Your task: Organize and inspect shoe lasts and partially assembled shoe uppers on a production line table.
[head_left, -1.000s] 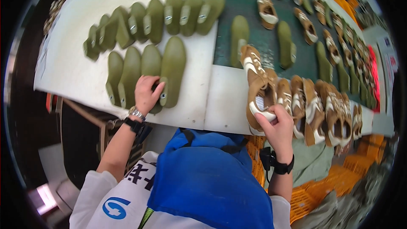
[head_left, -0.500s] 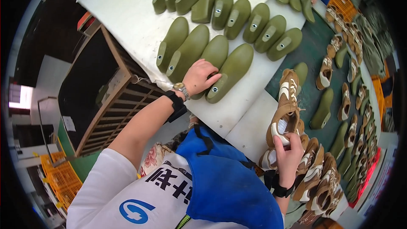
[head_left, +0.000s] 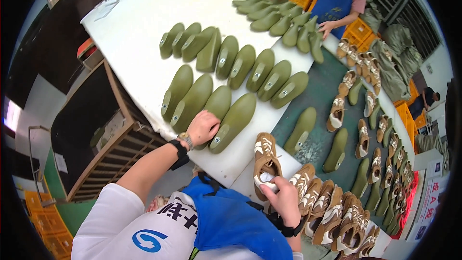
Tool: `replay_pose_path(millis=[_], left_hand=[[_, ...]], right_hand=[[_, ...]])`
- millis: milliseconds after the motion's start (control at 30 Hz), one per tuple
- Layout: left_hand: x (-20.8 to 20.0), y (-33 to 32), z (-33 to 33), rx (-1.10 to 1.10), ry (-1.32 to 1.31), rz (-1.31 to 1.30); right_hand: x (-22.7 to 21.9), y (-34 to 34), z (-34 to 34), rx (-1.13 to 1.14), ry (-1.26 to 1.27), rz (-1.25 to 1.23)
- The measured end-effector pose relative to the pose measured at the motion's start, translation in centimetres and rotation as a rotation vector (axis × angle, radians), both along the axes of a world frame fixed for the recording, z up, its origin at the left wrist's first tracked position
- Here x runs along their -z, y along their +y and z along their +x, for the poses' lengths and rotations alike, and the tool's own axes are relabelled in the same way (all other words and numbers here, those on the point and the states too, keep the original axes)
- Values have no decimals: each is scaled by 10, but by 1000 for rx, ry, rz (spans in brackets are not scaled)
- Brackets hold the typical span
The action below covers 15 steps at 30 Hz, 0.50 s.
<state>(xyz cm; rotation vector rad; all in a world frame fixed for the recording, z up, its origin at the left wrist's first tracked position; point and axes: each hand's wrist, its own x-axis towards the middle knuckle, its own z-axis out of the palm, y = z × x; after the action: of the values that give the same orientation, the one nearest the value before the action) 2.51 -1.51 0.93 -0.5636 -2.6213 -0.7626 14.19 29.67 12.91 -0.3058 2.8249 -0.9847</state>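
My left hand lies over the lower end of an olive-green shoe last in the front row on the white table. Its fingers curl round that last, beside a longer one to the right. In my right hand is a brown and white lace-up sneaker, gripped at the heel with the thumb inside the collar and the toe pointing away. Two more lasts stand left of my left hand. The sneaker hangs by the table's near edge, left of a row of similar sneakers.
Behind the front row stand several more lasts. A green mat at the right bears sneakers and lasts. Across the table a person in a blue apron touches a group of lasts. A wooden slatted crate stands at the left.
My view has swung up and right, showing more of the co-worker. The sneaker in my right hand has come a little closer to my left hand, which stays on its last.
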Motion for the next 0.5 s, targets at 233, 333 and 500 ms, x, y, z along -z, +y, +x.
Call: replay_pose_path(millis=[233,333,500], left_hand=[[-5,2,-4,23,-8,-38],[-6,8,-6,46,-10,-34],[-2,2,0,40,1,-60]], right_hand=[[33,2,7,-58,-25,202],[47,1,17,-138,-174,171],[27,-13,13,-109,-327,173]])
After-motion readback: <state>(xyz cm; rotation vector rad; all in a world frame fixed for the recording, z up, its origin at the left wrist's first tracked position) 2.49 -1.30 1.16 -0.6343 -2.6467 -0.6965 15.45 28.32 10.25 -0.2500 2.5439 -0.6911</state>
